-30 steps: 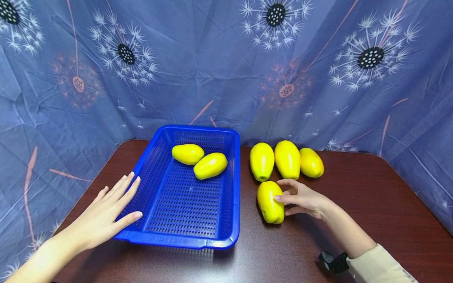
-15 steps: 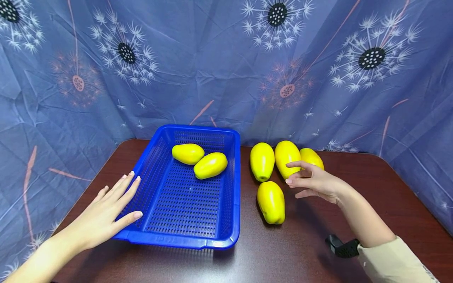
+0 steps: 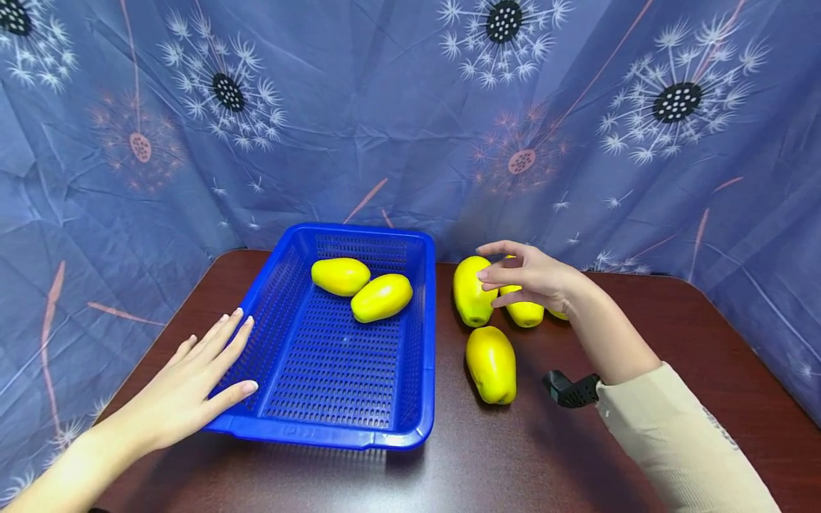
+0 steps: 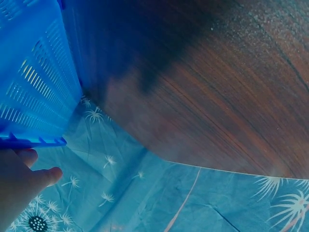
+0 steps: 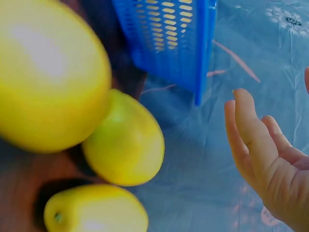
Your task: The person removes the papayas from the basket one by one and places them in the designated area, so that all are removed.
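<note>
Basket point(image 3: 321, 436), one, blue, slotted: on the left half of the table point(image 3: 699, 335), its far rim by the table's far edge.

Fruit, yellow, two in the basket: left fruit point(image 3: 341, 276) and right fruit point(image 3: 381, 298), side by side toward the basket's far right corner.

Fruit, yellow, four on the table, right of the basket: a back row near the far edge, comprising first fruit point(image 3: 471, 299), second fruit point(image 3: 527, 313) and third fruit point(image 3: 559, 314), the last two partly covered by the hand; near fruit point(image 3: 491, 365) lies before the row, closer to the table's near edge.

Handling, as judged: the step looks like a reach over the back row. A grasp from above across the first fruit's widest part, thumb opposite fingers, should serve best; the rounded, smooth-looking skin may roll if pressed off-centre. The forearm wants keeping clear of the near fruit.

Right hand point(image 3: 535, 276): above the row, fingers loosely bent and apart, pointing left, holding nothing; probably clear of the fruit, though its height is hard to judge.

Left hand point(image 3: 195, 388): spread flat, fingertips at the basket's left rim, thumb toward its near left corner.
</note>
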The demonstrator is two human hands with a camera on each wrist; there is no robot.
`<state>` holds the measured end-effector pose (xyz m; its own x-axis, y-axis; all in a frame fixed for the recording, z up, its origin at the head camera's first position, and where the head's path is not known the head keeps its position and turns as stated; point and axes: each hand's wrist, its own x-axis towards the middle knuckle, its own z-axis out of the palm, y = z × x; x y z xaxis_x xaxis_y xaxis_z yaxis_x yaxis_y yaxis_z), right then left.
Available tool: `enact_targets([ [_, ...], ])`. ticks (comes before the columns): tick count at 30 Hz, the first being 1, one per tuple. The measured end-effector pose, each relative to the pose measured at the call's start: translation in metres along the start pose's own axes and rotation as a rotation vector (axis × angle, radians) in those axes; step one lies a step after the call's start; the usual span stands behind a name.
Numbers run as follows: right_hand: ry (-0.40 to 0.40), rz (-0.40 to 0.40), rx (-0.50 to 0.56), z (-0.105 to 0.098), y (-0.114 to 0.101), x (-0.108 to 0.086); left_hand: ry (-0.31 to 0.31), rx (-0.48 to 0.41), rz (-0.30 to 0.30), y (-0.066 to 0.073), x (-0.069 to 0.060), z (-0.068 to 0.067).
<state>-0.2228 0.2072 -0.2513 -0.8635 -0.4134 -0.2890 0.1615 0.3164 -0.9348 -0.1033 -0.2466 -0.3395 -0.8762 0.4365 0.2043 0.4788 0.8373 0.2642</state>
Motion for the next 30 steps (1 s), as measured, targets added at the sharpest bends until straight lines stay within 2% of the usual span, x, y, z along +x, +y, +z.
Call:
enact_targets([
  [4,-0.020,-0.010,-0.012,0.009,-0.014,0.016,-0.008,0.000,0.000,0.000,0.002,-0.001],
  [8,-0.025,-0.009,0.018,0.020,-0.027,0.031,0.000,0.008,0.008,0.000,0.002,-0.001],
  [17,-0.018,-0.029,0.133,0.056,-0.047,0.064,0.013,0.022,0.015,-0.001,0.003,0.002],
  [22,0.042,-0.023,0.260,0.074,-0.049,0.083,0.013,0.021,0.017,-0.001,0.004,0.001],
  [25,0.110,0.032,0.421,0.090,-0.047,0.097,0.008,0.020,0.013,-0.001,0.003,0.001],
  [27,0.176,0.113,0.528,0.104,-0.044,0.105,0.004,0.019,0.008,-0.001,0.002,0.001],
  [30,0.294,0.227,0.598,0.123,-0.037,0.113,0.004,0.015,0.008,-0.001,0.001,0.001],
])
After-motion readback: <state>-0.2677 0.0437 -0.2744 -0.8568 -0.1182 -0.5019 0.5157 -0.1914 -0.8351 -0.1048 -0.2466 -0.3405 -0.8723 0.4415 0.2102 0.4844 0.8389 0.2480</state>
